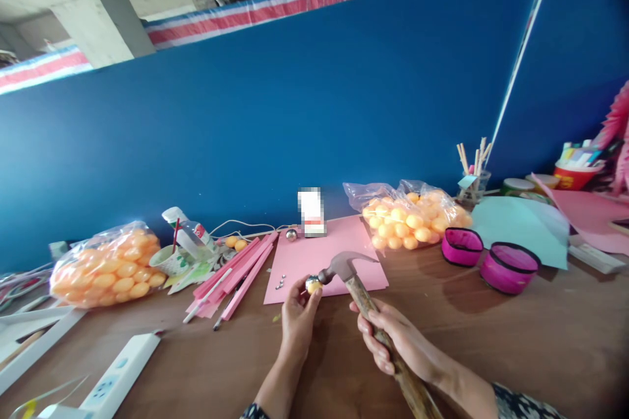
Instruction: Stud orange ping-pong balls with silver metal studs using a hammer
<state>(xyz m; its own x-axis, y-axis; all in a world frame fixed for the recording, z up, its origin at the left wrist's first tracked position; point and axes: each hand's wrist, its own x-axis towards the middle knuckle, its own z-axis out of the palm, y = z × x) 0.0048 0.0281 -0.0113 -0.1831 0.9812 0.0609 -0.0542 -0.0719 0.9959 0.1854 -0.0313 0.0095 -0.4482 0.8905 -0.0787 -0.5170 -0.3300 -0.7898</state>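
Observation:
My right hand (388, 334) is wrapped round the wooden handle of a claw hammer (361, 294). The hammer's head points left, its striking face at or very near a small shiny metallic ball (313, 284). That ball, partly yellowish, is pinched between the thumb and fingers of my left hand (298, 314); whether hammer and ball touch, I cannot tell. Beneath and beyond them lies a pink sheet (334, 249). On it are several tiny silvery beads (281, 282) and, near its back edge, another shiny silver ball (291, 234).
Bags of orange balls (111, 268) stand left and right. Pink paper strips (240, 275) lie left of the sheet, a white power strip (120, 373) at front left. Two magenta bands (508, 267), a pale green sheet (521, 226) and a cup of sticks (474, 183) are rightward. A blue partition (295, 111) closes the back.

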